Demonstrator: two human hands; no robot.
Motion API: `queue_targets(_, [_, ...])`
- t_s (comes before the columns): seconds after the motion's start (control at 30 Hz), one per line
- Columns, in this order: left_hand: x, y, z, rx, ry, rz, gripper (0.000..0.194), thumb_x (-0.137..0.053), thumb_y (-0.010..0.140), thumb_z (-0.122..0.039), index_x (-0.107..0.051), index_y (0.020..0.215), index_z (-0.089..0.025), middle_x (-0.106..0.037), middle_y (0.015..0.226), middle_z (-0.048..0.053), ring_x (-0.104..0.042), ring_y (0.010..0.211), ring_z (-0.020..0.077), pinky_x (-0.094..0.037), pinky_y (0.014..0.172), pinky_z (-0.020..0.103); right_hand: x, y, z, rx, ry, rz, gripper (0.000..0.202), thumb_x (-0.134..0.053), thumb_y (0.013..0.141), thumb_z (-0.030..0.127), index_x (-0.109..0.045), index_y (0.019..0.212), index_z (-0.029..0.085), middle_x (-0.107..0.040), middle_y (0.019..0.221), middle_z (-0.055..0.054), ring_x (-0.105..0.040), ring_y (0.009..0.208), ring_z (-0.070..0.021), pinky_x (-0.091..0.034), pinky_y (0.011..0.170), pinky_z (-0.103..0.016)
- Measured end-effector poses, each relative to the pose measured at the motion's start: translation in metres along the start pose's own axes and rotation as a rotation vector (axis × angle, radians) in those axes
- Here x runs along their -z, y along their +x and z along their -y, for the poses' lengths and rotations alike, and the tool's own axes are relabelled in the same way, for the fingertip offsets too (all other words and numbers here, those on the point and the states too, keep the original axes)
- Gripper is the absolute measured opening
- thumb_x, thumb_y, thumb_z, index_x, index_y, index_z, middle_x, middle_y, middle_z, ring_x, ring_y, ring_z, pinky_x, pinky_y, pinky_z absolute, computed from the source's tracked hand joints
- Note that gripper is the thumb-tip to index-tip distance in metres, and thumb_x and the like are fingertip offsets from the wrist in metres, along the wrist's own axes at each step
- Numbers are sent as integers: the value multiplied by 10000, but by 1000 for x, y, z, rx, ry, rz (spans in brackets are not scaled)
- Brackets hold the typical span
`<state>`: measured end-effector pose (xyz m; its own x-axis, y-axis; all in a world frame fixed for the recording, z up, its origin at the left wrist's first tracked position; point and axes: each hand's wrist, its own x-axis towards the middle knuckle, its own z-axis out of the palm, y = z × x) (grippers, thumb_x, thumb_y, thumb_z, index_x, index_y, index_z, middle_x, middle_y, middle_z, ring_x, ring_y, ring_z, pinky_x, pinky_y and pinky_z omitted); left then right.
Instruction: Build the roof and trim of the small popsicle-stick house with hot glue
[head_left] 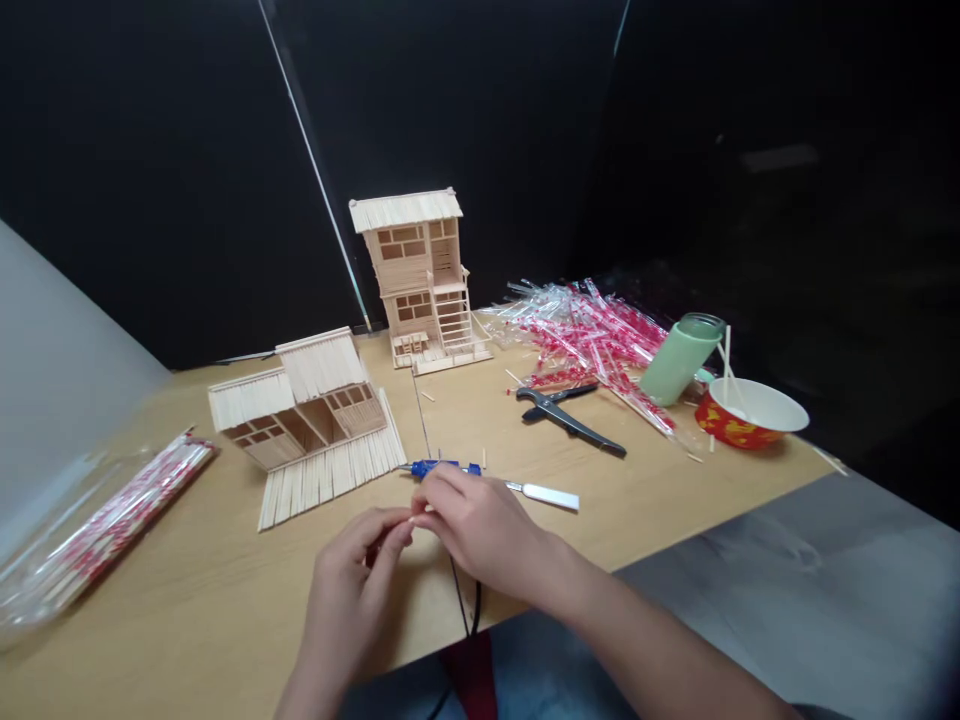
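My left hand [358, 575] and my right hand [480, 525] meet fingertip to fingertip above the table's front part. Both are pinched closed; whatever lies between the fingertips is too small to make out. Just beyond my right hand, partly covered by it, lies a blue tool [426, 467] with a thin metal tip. A flat blade with a pale handle [551, 496] sticks out to its right. Behind my left hand stands a low stick-built house model [319, 400] with a slatted base. Farther back is a two-storey stick house [411, 255] with a ladder and small furniture.
Dark pliers [574, 424] lie right of centre on the wooden table [202, 610]. Beyond them are a heap of red and clear wrappers [585, 325], a tilted green jar [681, 360] and a red bowl [742, 432] holding sticks. Packaged chopsticks [120, 520] lie far left.
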<state>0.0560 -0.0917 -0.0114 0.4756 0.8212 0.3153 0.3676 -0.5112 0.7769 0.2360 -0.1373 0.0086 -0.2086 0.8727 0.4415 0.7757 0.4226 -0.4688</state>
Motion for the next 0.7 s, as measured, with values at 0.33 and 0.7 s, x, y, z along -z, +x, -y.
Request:
queue_targets(0.33, [-18,-56,-2,285,-278,-134,207,-687,825,-390,-731,855,-190,-692,840,56,-628,760,164,-505,668,216,46,-81,-86,-481,-72,-164,106,-583,916,252,-654,961,187,-687,917,-55,-633,811,-198,-465,753,-324])
queue_targets(0.7, [-48,-49,-29,561,-990,-184,327,-791,734,-438,-761,869,-141,-513,563,-26,-339,467,18,-226,447,141,26,-94,-101,-435,-491,116,138,-503,935,223,-587,925,114,-639,868,-160,-604,840,-297,-438,739,-376])
